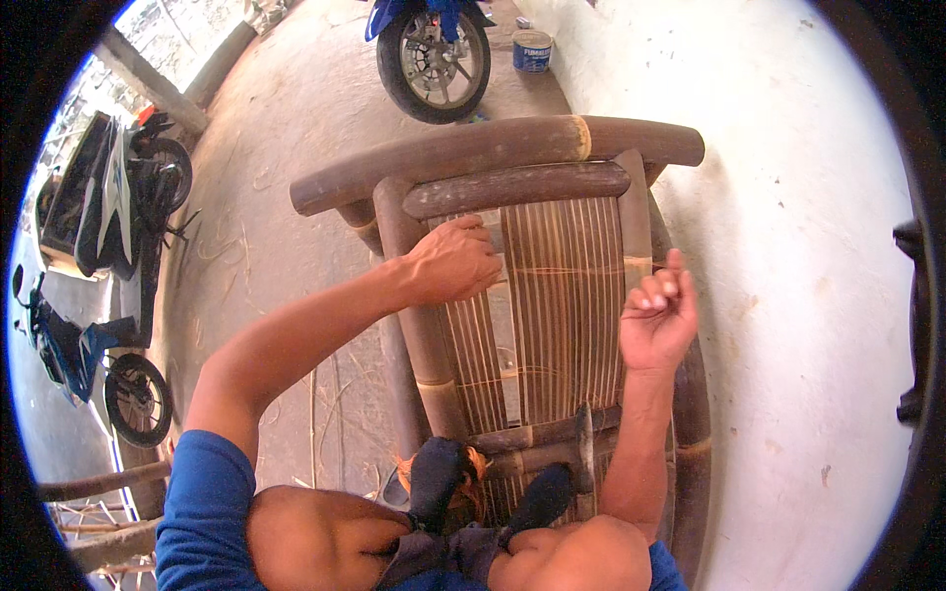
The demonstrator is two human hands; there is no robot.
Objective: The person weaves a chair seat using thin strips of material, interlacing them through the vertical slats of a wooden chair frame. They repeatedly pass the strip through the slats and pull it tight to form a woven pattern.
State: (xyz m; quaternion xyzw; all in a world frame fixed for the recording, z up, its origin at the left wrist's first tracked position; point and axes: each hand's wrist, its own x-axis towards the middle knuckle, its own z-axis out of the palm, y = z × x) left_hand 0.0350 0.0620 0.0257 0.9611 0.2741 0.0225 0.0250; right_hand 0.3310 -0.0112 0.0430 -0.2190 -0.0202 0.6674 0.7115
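A brown bamboo chair frame (493,153) stands in front of me, its back filled with thin upright bamboo slats (567,325). My left hand (453,261) is closed over the upper left of the slats, and what its fingers hold is hidden. At the right side of the frame my right hand (658,320) is raised, the index finger lifted and the other fingers curled. A fine orange cord (576,270) crosses the slats between the two hands; whether either hand grips it is unclear. Lower down, another band of orange strands (493,378) crosses the slats. A gap splits the slats left of centre.
A long, narrow dark-and-light object (584,448), perhaps a blade, rests at the lower rails near my feet. Close on the right rises a white wall (798,325). A motorcycle wheel (434,64) and a bucket (532,51) are beyond the chair; more motorcycles (118,207) stand left.
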